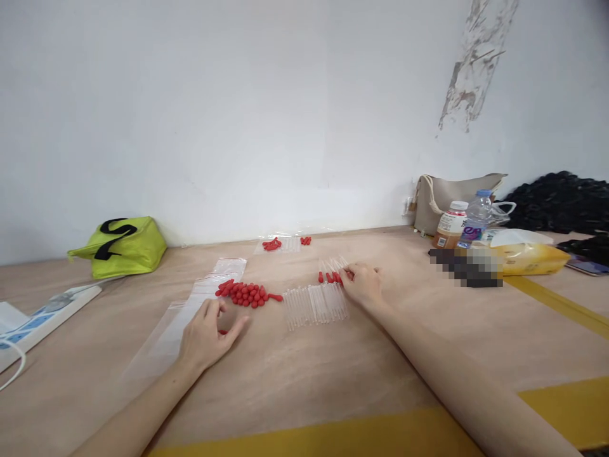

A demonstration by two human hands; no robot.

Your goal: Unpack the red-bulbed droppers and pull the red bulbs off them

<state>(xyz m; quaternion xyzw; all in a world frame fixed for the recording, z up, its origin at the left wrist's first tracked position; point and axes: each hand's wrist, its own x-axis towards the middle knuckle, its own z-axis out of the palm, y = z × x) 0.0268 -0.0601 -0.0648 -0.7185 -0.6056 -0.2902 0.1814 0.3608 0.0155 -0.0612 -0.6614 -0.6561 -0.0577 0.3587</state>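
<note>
My left hand (205, 333) rests low over the table at the left, thumb and fingers apart. A bit of red shows between its thumb and fingers, and it seems to lie on the table. Just beyond is a pile of red rubber bulbs (245, 294). Clear thin tubes (316, 306) lie side by side in a row between my hands. My right hand (364, 284) is closed, its fingertips pinching at the end of a group of red-bulbed droppers (328, 277) behind that row. Clear zip bags (216, 277) lie flat beside my left hand.
A bag of red bulbs and tubes (280, 245) lies by the wall. At left are a lime-green pouch (126, 246) and a power strip (45, 324). Bottles (450, 225), a beige bag (431, 219), a yellow tissue pack (533, 259) and a black heap (561, 200) stand at right.
</note>
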